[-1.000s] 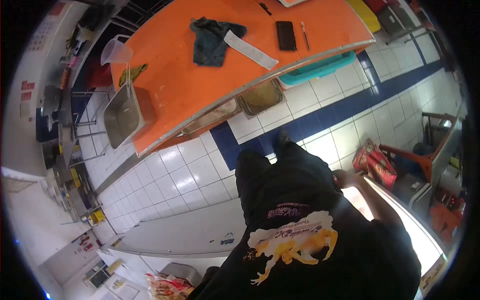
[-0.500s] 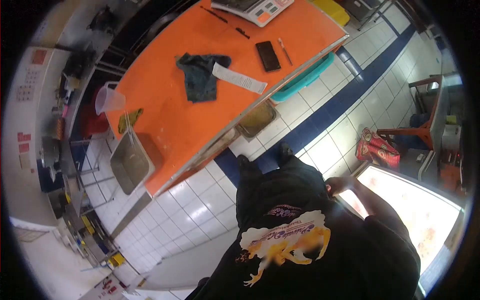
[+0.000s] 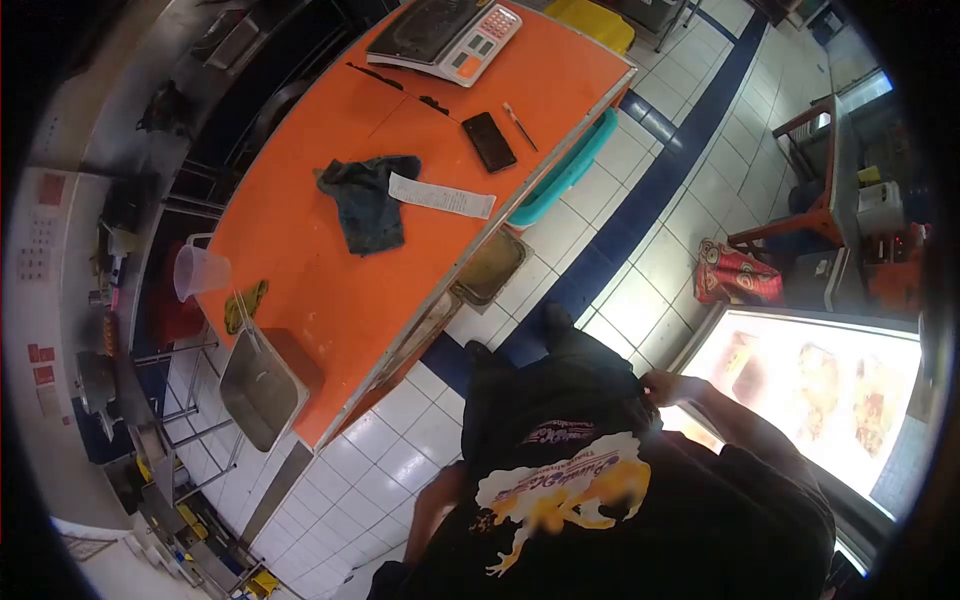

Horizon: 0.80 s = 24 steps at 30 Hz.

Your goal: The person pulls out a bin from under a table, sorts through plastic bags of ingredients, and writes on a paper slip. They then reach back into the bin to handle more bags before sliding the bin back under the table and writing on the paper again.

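My right hand (image 3: 664, 387) is at the right edge of my black printed shirt (image 3: 700, 500), near the hip. Its fingers are curled in against the dark fabric and seem to grip it. On the other side, my left hand (image 3: 436, 497) rests low against the shirt's left edge, its fingers mostly hidden by the cloth. A lit glass display case (image 3: 800, 380) with food inside stands close beside my right arm. Ahead is an orange table (image 3: 330, 120) bearing a dark cloth (image 3: 368, 210), a paper receipt (image 3: 440, 196), a black phone (image 3: 488, 142) and a pen (image 3: 520, 126).
A digital scale (image 3: 450, 40) stands at the table's far end. Near its left corner are a metal pan (image 3: 264, 390), a clear plastic jug (image 3: 200, 270) and a yellowish cloth (image 3: 245, 305). A teal basin (image 3: 570, 175) sits below the edge. A red patterned bag (image 3: 735, 275) stands by the display case.
My left hand has come into view at the shirt's left side. My right hand stays at the right edge. The view has shifted, so the table sits lower and further left.
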Each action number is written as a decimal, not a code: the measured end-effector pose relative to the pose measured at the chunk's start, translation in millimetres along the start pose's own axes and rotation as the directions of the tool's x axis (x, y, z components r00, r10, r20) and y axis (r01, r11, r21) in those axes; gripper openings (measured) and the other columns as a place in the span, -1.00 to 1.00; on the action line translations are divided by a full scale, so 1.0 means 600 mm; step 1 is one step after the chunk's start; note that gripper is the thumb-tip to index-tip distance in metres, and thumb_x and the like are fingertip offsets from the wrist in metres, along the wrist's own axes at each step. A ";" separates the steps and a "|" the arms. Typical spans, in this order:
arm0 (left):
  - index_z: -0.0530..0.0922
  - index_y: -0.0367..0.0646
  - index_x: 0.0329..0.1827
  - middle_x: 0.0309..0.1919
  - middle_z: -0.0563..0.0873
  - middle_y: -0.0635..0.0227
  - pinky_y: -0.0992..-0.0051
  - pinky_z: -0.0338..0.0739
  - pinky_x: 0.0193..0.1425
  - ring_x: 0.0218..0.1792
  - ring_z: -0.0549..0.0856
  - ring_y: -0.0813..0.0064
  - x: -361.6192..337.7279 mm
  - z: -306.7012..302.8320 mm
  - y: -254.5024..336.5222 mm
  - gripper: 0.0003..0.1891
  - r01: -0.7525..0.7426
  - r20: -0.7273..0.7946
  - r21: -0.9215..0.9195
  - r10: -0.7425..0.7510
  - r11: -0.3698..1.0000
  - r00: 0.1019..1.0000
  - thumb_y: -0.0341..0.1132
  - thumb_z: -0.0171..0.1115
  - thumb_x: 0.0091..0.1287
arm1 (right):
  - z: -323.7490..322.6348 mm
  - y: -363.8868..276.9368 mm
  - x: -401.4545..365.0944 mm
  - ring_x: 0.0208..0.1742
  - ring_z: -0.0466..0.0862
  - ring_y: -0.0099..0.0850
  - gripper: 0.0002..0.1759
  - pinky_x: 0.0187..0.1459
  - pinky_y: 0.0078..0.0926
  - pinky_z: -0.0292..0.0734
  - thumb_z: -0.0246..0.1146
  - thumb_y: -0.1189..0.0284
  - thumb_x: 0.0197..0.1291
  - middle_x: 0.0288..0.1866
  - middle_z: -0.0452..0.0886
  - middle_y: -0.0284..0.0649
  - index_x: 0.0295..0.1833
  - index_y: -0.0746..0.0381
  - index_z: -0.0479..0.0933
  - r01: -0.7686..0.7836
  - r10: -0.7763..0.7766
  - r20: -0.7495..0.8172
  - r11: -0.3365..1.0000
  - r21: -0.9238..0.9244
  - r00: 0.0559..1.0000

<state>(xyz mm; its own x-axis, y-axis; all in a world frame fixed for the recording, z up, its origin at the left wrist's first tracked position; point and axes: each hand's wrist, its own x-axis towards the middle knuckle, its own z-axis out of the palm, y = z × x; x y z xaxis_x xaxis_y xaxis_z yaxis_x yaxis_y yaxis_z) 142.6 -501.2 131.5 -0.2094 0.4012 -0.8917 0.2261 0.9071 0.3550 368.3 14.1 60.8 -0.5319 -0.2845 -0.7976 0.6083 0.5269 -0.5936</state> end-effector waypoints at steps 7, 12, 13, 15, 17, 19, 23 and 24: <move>0.80 -0.01 0.14 0.12 0.81 0.06 0.06 0.69 0.21 0.12 0.79 0.00 0.053 -0.055 -0.029 -0.59 -0.197 -0.097 0.385 0.252 0.902 0.963 -0.20 0.47 0.20 | -0.002 -0.120 -0.050 -0.21 0.80 -0.08 -0.69 -0.12 -0.03 0.66 0.17 0.41 0.20 -0.30 0.75 0.13 -0.12 0.43 0.66 0.094 -0.095 -0.032 0.995 -0.031 0.995; 0.66 -0.18 0.33 0.12 0.83 0.07 0.26 0.65 0.29 0.14 0.81 0.18 0.058 -0.071 -0.038 -0.57 -0.394 -0.283 -0.286 0.315 0.874 0.906 -0.26 0.35 0.43 | 0.043 -0.153 -0.030 -0.43 0.48 -0.29 -0.82 -0.27 -0.15 0.49 0.09 0.47 0.13 -0.52 0.52 -0.05 -0.27 0.38 0.49 0.196 -0.197 0.008 0.980 0.044 0.980; 0.66 -0.18 0.33 0.12 0.83 0.07 0.26 0.65 0.29 0.14 0.81 0.18 0.076 -0.059 -0.073 -0.57 -0.395 -0.282 -0.280 0.319 0.875 0.905 -0.26 0.35 0.43 | 0.048 -0.164 -0.026 -0.42 0.44 -0.31 -0.83 -0.27 -0.17 0.48 0.08 0.48 0.11 -0.51 0.51 -0.06 -0.26 0.38 0.48 0.203 -0.207 0.027 0.974 0.102 0.978; 0.64 -0.19 0.36 0.06 0.83 0.14 0.35 0.64 0.24 0.06 0.79 0.29 0.118 -0.022 -0.155 -0.61 -0.336 -0.291 -0.369 0.236 0.866 0.927 -0.30 0.29 0.53 | 0.091 -0.134 0.028 -0.38 0.52 -0.33 -0.82 -0.23 -0.22 0.53 0.10 0.48 0.18 -0.45 0.58 -0.09 -0.22 0.36 0.52 0.188 -0.190 0.031 0.981 0.042 0.981; 0.63 -0.20 0.34 0.08 0.83 0.07 0.29 0.64 0.26 0.10 0.80 0.17 0.114 -0.042 -0.159 -0.62 -0.285 -0.215 -0.349 0.220 0.893 0.952 -0.28 0.28 0.53 | 0.120 -0.134 0.048 -0.34 0.59 -0.36 -0.82 -0.19 -0.28 0.59 0.11 0.48 0.25 -0.39 0.65 -0.12 -0.18 0.35 0.57 0.177 -0.176 0.043 0.984 -0.020 0.983; 0.63 -0.20 0.32 0.11 0.82 0.01 0.22 0.65 0.27 0.15 0.80 0.06 0.119 -0.058 -0.163 -0.63 -0.236 -0.143 -0.327 0.199 0.915 0.970 -0.26 0.27 0.52 | 0.127 -0.154 0.041 -0.16 0.74 -0.39 -0.78 -0.03 -0.37 0.71 0.18 0.41 0.42 -0.22 0.75 -0.20 -0.04 0.31 0.67 -0.098 0.086 0.048 0.849 0.519 0.995; 0.65 -0.21 0.23 0.06 0.83 0.03 0.24 0.65 0.24 0.13 0.81 0.09 0.148 -0.069 -0.177 -0.65 -0.153 -0.167 -0.351 0.099 0.924 0.981 -0.19 0.31 0.53 | 0.204 -0.083 0.059 -0.06 0.79 -0.42 -0.79 0.09 -0.38 0.77 0.26 0.38 0.52 -0.12 0.78 -0.23 0.04 0.28 0.69 -0.075 0.122 -0.029 0.764 0.641 0.992; 0.66 -0.21 0.20 0.03 0.84 0.04 0.24 0.66 0.22 0.11 0.82 0.11 0.153 -0.076 -0.171 -0.65 -0.131 -0.175 -0.344 0.073 0.930 0.982 -0.17 0.35 0.51 | 0.215 -0.100 0.046 -0.06 0.78 -0.45 -0.81 0.05 -0.41 0.75 0.27 0.39 0.55 -0.11 0.76 -0.27 0.05 0.29 0.68 -0.109 0.155 0.002 0.684 0.721 0.988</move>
<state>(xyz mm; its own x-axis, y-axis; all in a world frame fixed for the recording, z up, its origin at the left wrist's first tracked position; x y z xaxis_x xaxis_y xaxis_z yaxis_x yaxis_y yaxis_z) 56.9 -551.6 26.2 -0.3558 0.4825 -0.8004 -0.0892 0.8350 0.5430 392.8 -128.5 60.6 -0.4295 -0.2011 -0.8804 0.8991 -0.1863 -0.3960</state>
